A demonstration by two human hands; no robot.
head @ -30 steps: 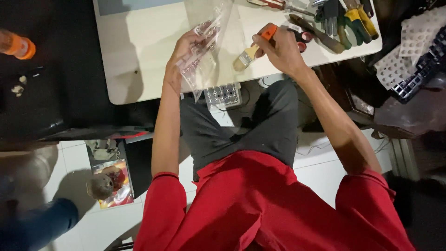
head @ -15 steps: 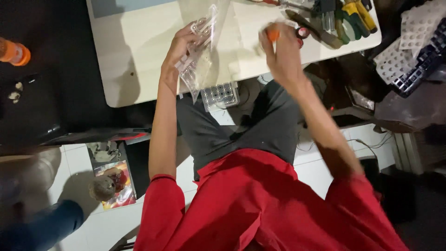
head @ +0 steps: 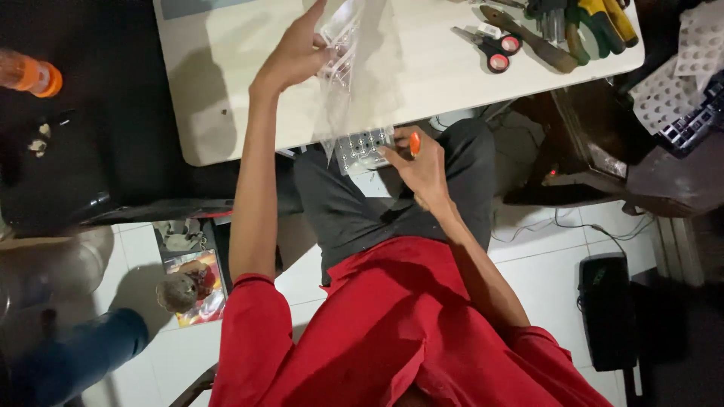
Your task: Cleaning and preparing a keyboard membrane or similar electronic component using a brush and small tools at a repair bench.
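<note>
White table [head: 226, 83] fills the upper frame. We see the left hand [head: 294, 56] grasping a clear bag [head: 362, 71] top centre; the right hand [head: 418, 162] pinches an orange tool [head: 415, 143]. Loose hold, so the bag may slip.

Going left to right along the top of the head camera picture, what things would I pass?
Orange-capped bottle → left hand → clear plastic bag → red-handled scissors → green and yellow tool handles → white perforated tray.

Clear plastic pkg [head: 354, 68] in left hand [head: 294, 56]
</note>
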